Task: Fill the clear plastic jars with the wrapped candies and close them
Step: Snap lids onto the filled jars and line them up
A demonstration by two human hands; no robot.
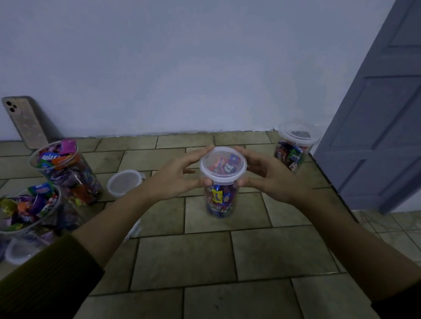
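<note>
Tiled worktop (201, 254) meets a pale wall, and on it, about midway between the left and right edges, the middle jar (221, 200) stands upright, packed with wrapped candies (217, 195). Its long axis is vertical and its lid (223, 165) lies flat across the mouth; whether the lid has snapped home cannot be told. The left hand (178, 175) and the right hand (268, 178) flank the lid at the same height, equally near, each grip clamped on the rim with fingers curled round the far side and thumbs on the near side. The lid sits directly between the two grips, so the seating push likely has to go straight down the jar's axis, evenly from both sides, or the jar could tip. Toward the far right corner a lidded jar (293, 150) stands apart. Near the left edge two open jars (68, 173) brim with candies, a loose lid (124, 182) lying just beside them. A phone (24, 121) leans on the wall.
</note>
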